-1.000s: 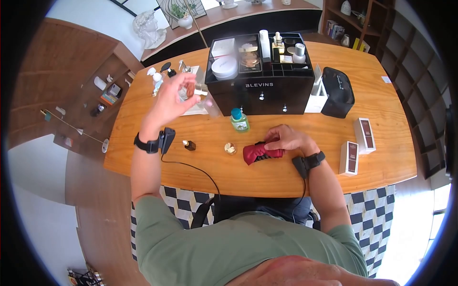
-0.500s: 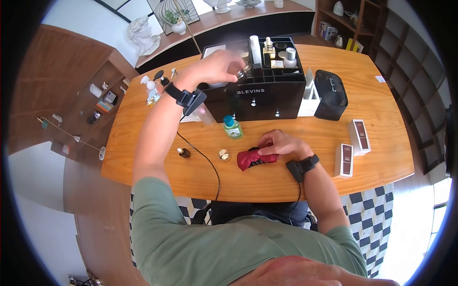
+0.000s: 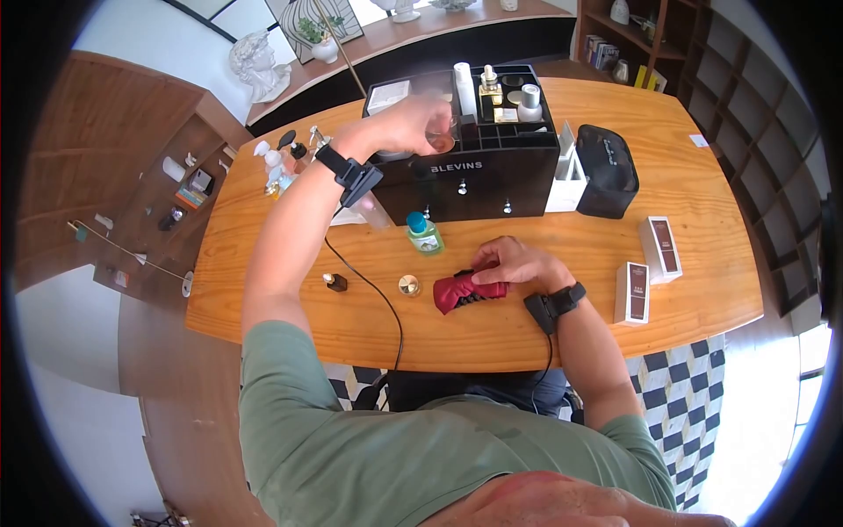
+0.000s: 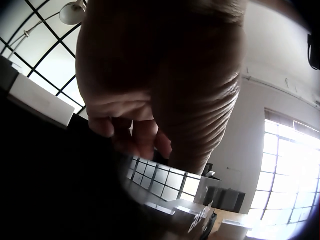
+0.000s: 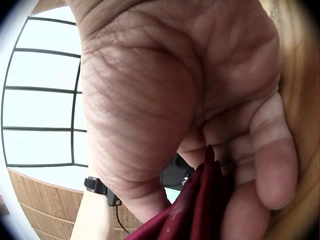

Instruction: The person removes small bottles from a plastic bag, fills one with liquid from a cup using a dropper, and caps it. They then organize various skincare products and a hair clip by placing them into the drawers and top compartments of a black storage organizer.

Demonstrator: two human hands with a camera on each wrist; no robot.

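My left hand (image 3: 399, 127) reaches over the front left of the black cosmetics organizer (image 3: 492, 195), its fingers pointing down. Between thumb and fingers it holds a small round brown-and-clear compact (image 3: 442, 141). The left wrist view has those fingertips (image 4: 145, 139) curled, and darkness hides what they grip. On the table, my right hand (image 3: 516, 262) pinches the top of a dark red pouch (image 3: 452, 293) with black trim. In the right wrist view its folded cloth (image 5: 192, 205) runs between thumb and fingers. A green bottle (image 3: 427, 239) with a teal cap stands between pouch and organizer.
A gold-topped jar (image 3: 409, 285) and a small dark bottle (image 3: 335, 282) are left of the pouch. Two white-and-brown boxes (image 3: 632, 294) stand at right. A black mesh bag (image 3: 608, 171) is beside the organizer; pump bottles (image 3: 275, 162) are at back left.
The left hand has moved right from beside the pump bottles to over the organizer, carrying the compact. The right hand stays on the pouch.
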